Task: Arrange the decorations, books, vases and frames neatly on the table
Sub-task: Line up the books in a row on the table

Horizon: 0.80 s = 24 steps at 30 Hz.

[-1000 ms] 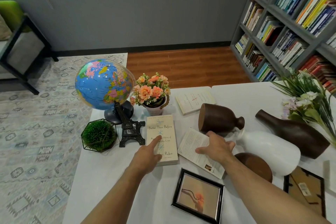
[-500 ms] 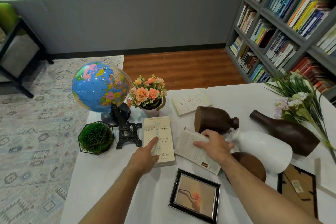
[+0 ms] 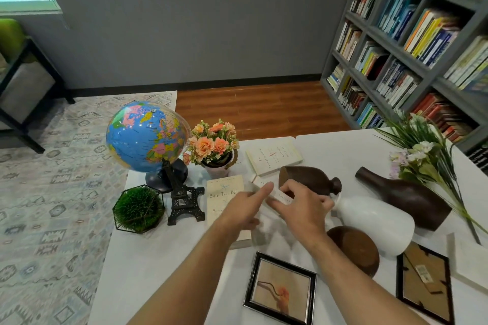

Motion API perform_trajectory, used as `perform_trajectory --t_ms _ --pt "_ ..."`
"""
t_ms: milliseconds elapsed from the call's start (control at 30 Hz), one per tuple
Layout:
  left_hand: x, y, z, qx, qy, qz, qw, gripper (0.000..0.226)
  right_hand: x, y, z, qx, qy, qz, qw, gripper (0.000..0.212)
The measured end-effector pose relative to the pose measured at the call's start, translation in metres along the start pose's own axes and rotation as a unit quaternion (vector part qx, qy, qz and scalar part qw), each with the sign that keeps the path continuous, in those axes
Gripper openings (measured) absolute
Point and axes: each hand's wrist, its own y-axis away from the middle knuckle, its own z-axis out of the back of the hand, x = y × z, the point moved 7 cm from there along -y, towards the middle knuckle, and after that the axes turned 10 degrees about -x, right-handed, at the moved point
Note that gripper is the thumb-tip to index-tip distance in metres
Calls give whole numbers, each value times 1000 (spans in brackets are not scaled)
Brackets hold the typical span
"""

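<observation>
My right hand (image 3: pixel 303 206) grips a white paperback (image 3: pixel 260 182) and holds it tilted up on its edge above the white table (image 3: pixel 158 258). Fingers spread, my left hand (image 3: pixel 245 208) reaches over the cream book "Better Than Before" (image 3: pixel 221 192), its index finger touching the paperback. A third book (image 3: pixel 274 155) lies behind. A brown vase (image 3: pixel 309 179), a white vase (image 3: pixel 375 221) and a dark tall vase (image 3: pixel 404 198) lie on their sides. A round brown vase (image 3: pixel 353 248) sits by my right forearm. One picture frame (image 3: pixel 280 287) lies face up, another frame (image 3: pixel 425 282) face down.
At the table's left stand a globe (image 3: pixel 145 137), a black Eiffel tower model (image 3: pixel 182 198), a grass ball in a wire holder (image 3: pixel 138 208) and a pot of orange flowers (image 3: pixel 214 148). A flower spray (image 3: pixel 422 150) lies far right. A bookshelf (image 3: pixel 412 42) lines the right wall.
My right hand closed on the white paperback and lifted it from flat onto its edge. My left hand moved right, off the cream book, toward the paperback.
</observation>
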Motion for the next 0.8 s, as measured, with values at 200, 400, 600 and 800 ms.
perform_trajectory --t_ms 200,400,600,800 --pt "-9 -8 -1 -91 212 -6 973 18 34 10 -7 21 -104 95 990 15" --pt "1 -20 27 -33 205 -11 978 20 -14 12 -31 176 -190 -169 951 42" --pt "15 -35 31 -4 212 -3 977 25 -37 43 -61 294 -327 -360 823 27" --pt "30 -55 55 -163 -320 -148 922 50 -46 34 -54 151 -268 -273 912 19"
